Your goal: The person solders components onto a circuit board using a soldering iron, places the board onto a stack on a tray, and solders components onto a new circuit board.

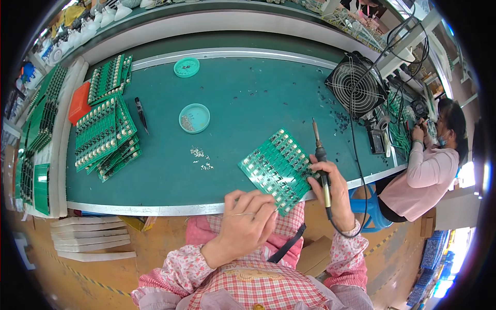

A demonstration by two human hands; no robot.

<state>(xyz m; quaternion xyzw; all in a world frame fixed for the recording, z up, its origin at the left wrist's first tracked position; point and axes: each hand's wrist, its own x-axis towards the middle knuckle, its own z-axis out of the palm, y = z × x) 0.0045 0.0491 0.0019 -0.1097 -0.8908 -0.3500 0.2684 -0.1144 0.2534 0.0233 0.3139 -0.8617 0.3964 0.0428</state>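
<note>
A green circuit board (274,168) lies tilted at the table's front edge, with rows of small white and dark parts on it. My right hand (336,188) grips a soldering iron (321,155) by its dark handle, tip pointing up and away from the board; its fingers are at the board's right edge. My left hand (247,219) is closed, fingers curled at the board's near left corner. A thin silvery solder wire (242,213) runs across those fingers; its end by the board is hidden.
Stacked circuit boards (106,134), a red box (79,103) and black tweezers (141,114) are at left. Two round turquoise dishes (195,118) stand mid-table near loose white parts (200,155). A fan (356,85) and hanging cable are at right; a co-worker (431,160) sits beyond.
</note>
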